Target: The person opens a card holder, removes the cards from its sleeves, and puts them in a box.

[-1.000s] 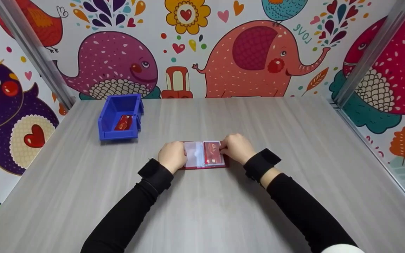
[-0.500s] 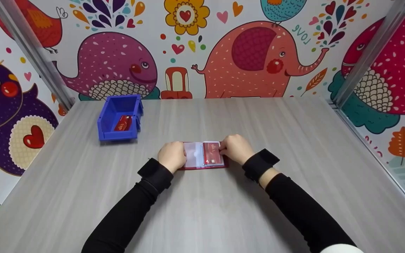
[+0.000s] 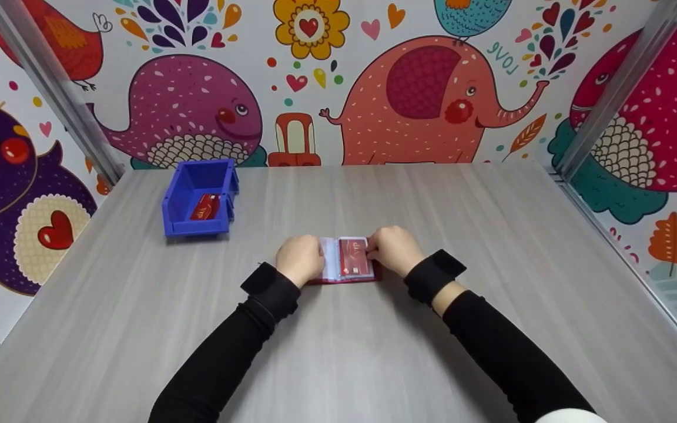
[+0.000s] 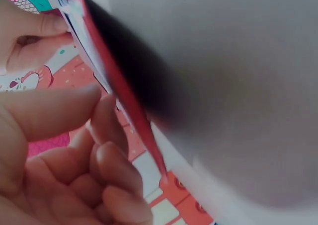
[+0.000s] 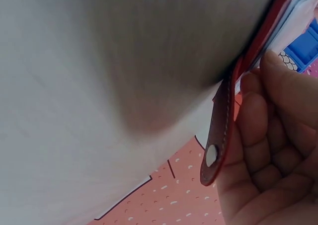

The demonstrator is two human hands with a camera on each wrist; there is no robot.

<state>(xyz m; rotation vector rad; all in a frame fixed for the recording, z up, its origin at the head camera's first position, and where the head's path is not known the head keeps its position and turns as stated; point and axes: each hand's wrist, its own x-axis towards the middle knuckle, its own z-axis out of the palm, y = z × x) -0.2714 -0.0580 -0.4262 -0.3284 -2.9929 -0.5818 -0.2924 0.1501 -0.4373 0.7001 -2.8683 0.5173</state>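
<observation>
A red card holder (image 3: 329, 258) lies spread on the table, its clear plastic sleeves facing up. A red card (image 3: 354, 257) with "VIP" lettering sits in the sleeve on the right. My left hand (image 3: 300, 260) covers the left part of the holder; in the left wrist view its thumb and forefinger (image 4: 102, 97) meet at the holder's inner side, where the clear sleeve is hard to make out. At the right edge, my right hand (image 3: 396, 249) pinches the sleeves between thumb and forefinger. The right wrist view shows the holder's strap (image 5: 222, 125) with a metal snap hanging beside that hand's fingers.
A blue plastic bin (image 3: 199, 227) stands at the back left of the wood-grain table (image 3: 338, 346), with a red card (image 3: 205, 207) inside. Walls printed with cartoon animals (image 3: 418, 106) and metal posts enclose the back and sides.
My left hand has shifted slightly right over the holder, hiding more of the left sleeve. The right hand, the card and the bin stay put.
</observation>
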